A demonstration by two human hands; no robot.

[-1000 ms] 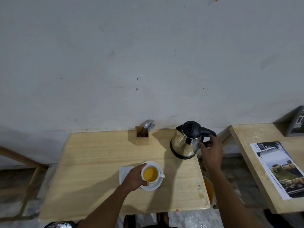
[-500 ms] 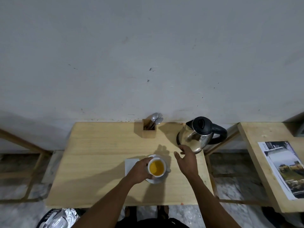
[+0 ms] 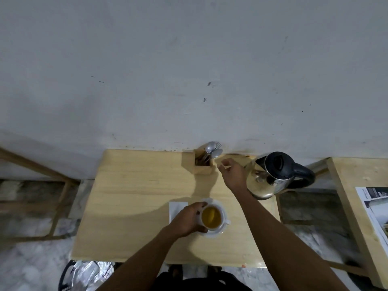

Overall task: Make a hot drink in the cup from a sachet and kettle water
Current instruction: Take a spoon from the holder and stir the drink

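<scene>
Head view: left hand [image 3: 189,219] grips cup [image 3: 212,217]; right hand [image 3: 233,173] open between spoon holder [image 3: 202,165], kettle [image 3: 270,175].

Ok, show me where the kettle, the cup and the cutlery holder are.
kettle [image 3: 278,165]: head view, on its black lid.
cup [image 3: 211,215]: head view, on the yellow drink inside it.
cutlery holder [image 3: 202,169]: head view, on the front wall of the wooden box.
</scene>
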